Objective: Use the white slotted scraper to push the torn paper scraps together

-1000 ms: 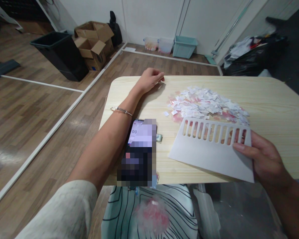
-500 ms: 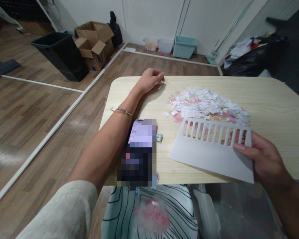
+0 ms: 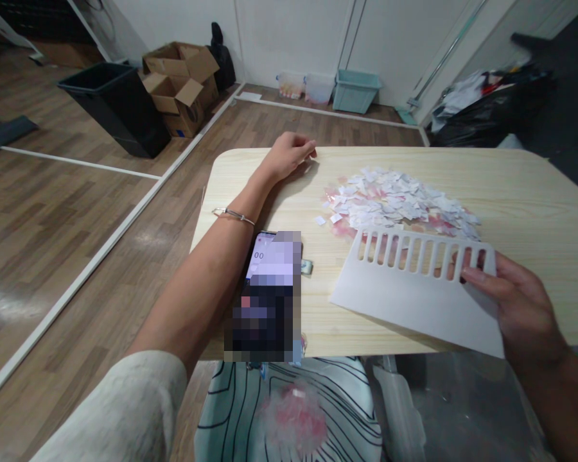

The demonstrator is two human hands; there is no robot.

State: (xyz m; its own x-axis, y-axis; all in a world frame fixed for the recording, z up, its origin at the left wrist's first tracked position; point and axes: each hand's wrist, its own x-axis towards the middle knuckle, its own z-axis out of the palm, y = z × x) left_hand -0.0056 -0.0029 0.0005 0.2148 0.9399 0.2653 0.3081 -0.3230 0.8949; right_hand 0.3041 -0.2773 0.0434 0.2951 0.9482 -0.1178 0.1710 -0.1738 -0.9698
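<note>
Two bare hands are at the desk (image 3: 534, 205). The right hand (image 3: 525, 301) grips the right end of a white slotted board (image 3: 414, 298), thumb on top; the board is near the front edge, right of the middle, its slots toward the far edge. Just beyond it lies a pile of paper scraps (image 3: 399, 196), over pinkish plastic. The left hand (image 3: 291, 154) rests at the far edge near the far left corner, loosely open, fingers bent. A partly blurred phone (image 3: 264, 256) lies beside the left forearm, toward the front left corner.
</note>
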